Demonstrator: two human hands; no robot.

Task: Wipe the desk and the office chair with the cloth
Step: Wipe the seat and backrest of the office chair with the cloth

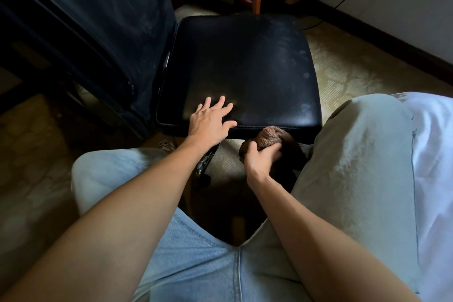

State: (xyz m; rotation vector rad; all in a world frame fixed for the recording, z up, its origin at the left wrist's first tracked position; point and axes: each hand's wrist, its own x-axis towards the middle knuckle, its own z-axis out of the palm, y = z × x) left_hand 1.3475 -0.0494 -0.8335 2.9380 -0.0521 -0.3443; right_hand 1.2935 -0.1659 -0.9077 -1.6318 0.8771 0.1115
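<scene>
At the near edge of the black seat (245,68), right of centre, the right hand (261,158) grips a bunched brown cloth (269,136) with its fingers curled round it. The cloth touches the seat's front rim. The left hand (210,121) lies flat on the near left part of the seat, fingers spread, thumb along the rim. Pale smudges mark the seat's right side. The backrest (98,19), streaked with dust, stands at the left. Patterned floor (348,66) shows to the right. Knees in pale jeans (196,252) sit on either side of the near edge.
</scene>
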